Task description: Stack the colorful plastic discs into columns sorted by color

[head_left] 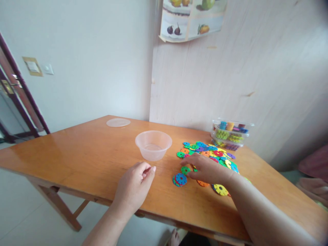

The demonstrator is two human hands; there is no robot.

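Note:
My left hand point(135, 184) rests above the table near its front edge, fingers curled in and thumb against the index finger. Whether anything is inside that grip is hidden. My right hand point(205, 167) reaches over a spread pile of colourful notched plastic discs point(218, 153), its thumb and fingers apart. Between the thumb and fingertips of that hand lies a green disc point(185, 170) on the tabletop. Just left of my right thumb sits a small stack of discs with a blue one point(181, 179) on top. A clear plastic bowl point(153, 150) stands beyond my left hand.
A round translucent lid point(118, 122) lies at the far left of the wooden table point(84, 150). Stacked clear boxes point(230, 134) with colourful pieces stand at the back right. The wall rises behind the table, with a fruit poster point(192, 20) on it.

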